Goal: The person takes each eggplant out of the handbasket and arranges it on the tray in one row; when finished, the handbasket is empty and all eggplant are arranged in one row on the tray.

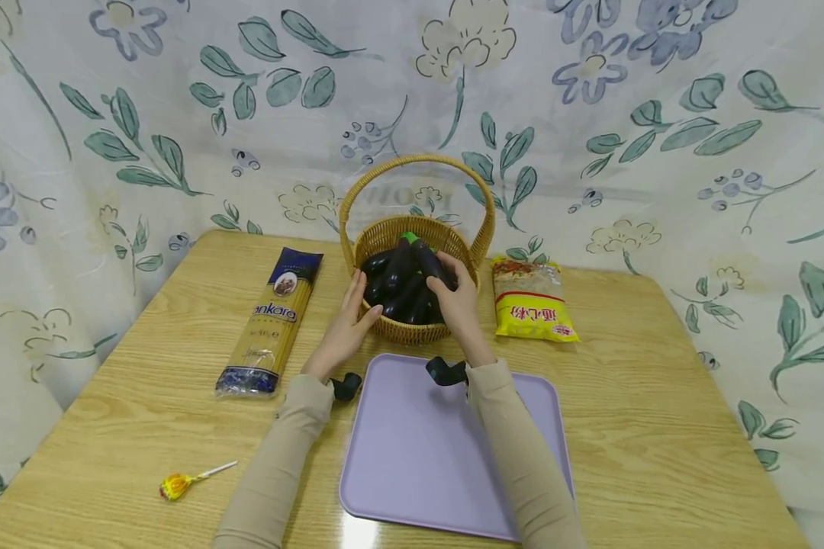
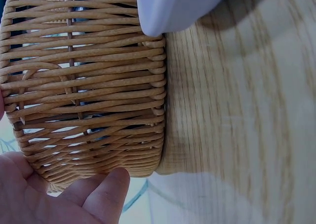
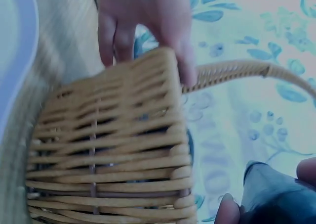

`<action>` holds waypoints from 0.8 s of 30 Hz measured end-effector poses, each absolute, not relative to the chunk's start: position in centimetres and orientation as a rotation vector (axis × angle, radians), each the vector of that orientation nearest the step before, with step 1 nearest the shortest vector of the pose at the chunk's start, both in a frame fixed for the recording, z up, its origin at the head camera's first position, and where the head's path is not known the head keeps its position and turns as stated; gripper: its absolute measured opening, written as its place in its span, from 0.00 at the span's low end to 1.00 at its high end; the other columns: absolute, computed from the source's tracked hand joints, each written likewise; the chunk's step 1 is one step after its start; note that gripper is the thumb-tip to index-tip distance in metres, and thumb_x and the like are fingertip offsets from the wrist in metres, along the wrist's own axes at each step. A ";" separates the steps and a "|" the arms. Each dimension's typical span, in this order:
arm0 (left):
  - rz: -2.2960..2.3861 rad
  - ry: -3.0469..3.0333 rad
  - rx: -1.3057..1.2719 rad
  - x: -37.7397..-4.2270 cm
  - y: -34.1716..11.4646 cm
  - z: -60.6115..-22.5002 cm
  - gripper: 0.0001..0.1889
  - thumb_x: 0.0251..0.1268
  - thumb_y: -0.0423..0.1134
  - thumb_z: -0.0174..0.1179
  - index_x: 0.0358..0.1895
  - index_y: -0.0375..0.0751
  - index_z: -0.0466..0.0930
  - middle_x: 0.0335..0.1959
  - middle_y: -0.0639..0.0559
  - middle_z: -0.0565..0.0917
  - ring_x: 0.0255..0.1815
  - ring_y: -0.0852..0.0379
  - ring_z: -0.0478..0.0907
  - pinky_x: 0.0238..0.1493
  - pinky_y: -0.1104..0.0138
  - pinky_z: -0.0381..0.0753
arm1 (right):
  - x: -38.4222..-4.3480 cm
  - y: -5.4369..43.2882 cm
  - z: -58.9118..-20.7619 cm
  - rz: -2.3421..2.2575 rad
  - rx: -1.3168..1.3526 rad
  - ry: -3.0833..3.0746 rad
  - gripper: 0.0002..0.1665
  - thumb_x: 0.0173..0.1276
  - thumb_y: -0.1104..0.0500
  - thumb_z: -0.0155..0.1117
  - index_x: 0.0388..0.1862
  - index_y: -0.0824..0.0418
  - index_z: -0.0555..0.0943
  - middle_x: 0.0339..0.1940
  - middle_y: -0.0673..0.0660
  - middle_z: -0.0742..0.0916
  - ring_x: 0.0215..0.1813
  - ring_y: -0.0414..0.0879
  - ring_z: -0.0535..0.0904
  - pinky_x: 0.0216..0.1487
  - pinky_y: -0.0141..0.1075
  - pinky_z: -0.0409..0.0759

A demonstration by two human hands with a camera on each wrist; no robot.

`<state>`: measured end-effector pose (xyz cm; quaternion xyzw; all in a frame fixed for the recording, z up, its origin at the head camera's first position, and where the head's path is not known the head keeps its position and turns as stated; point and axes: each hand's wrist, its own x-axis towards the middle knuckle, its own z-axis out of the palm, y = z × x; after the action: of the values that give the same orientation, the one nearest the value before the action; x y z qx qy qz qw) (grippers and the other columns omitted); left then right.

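A round wicker basket (image 1: 412, 333) with a tall handle holds several dark purple eggplants (image 1: 398, 273). My left hand (image 1: 342, 329) grips the basket's near left side, its thumb at the rim; the left wrist view shows its fingers (image 2: 106, 197) against the woven wall. Inside the rim, my right hand (image 1: 458, 301) pinches one eggplant (image 1: 431, 261) between thumb and fingers. In the right wrist view that eggplant's dark end (image 3: 276, 197) shows above the rim, between the thumb and a fingertip. The lower eggplants are partly hidden by the upper ones.
Right in front of the basket lies a lilac tray (image 1: 412, 457), under my right forearm. To the left are a spaghetti pack (image 1: 268, 324) and a lollipop (image 1: 176, 486). A yellow bag (image 1: 533, 301) lies right of the basket. Floral cloth (image 1: 412, 91) hangs behind the table.
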<state>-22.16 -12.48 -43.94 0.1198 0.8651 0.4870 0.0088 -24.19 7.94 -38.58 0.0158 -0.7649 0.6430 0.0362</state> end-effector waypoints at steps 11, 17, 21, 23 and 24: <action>1.517 2.696 0.353 -22.0 -12.4 -43.7 0.39 0.77 0.49 0.45 0.79 0.54 0.30 0.81 0.53 0.31 0.81 0.43 0.35 0.75 0.39 0.45 | -21.3 8.4 -38.4 2.041 0.180 -2.311 0.30 0.69 0.63 0.55 0.70 0.60 0.68 0.64 0.64 0.77 0.60 0.55 0.74 0.56 0.40 0.78; 1.505 2.702 0.351 -22.1 -12.5 -43.6 0.39 0.77 0.50 0.45 0.79 0.55 0.30 0.81 0.53 0.31 0.81 0.45 0.35 0.75 0.41 0.44 | -20.9 8.5 -38.0 2.065 0.252 -2.275 0.29 0.70 0.64 0.54 0.70 0.61 0.68 0.64 0.63 0.76 0.60 0.54 0.73 0.60 0.44 0.75; 1.511 2.697 0.349 -22.1 -12.4 -43.6 0.39 0.77 0.48 0.46 0.79 0.55 0.30 0.81 0.53 0.31 0.81 0.45 0.35 0.75 0.41 0.45 | -20.5 8.7 -37.8 2.063 0.277 -2.288 0.29 0.70 0.64 0.54 0.70 0.60 0.69 0.64 0.64 0.77 0.60 0.54 0.74 0.59 0.42 0.76; 1.511 2.700 0.356 -22.1 -12.5 -43.6 0.39 0.77 0.47 0.46 0.79 0.54 0.30 0.81 0.52 0.31 0.81 0.44 0.35 0.75 0.40 0.45 | -20.2 8.7 -37.8 2.060 0.286 -2.300 0.29 0.70 0.63 0.54 0.70 0.60 0.68 0.64 0.64 0.77 0.60 0.55 0.74 0.58 0.42 0.76; 1.509 2.701 0.358 -22.1 -12.5 -43.6 0.39 0.77 0.47 0.46 0.79 0.53 0.30 0.81 0.51 0.31 0.81 0.43 0.35 0.75 0.40 0.45 | -19.9 8.8 -37.8 2.071 0.286 -2.303 0.29 0.70 0.63 0.54 0.70 0.60 0.68 0.65 0.64 0.76 0.60 0.55 0.74 0.58 0.41 0.75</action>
<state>-22.11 -12.50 -43.64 0.1149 0.8671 0.4845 0.0136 -19.92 8.79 -37.83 0.0920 -0.7403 0.6658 0.0159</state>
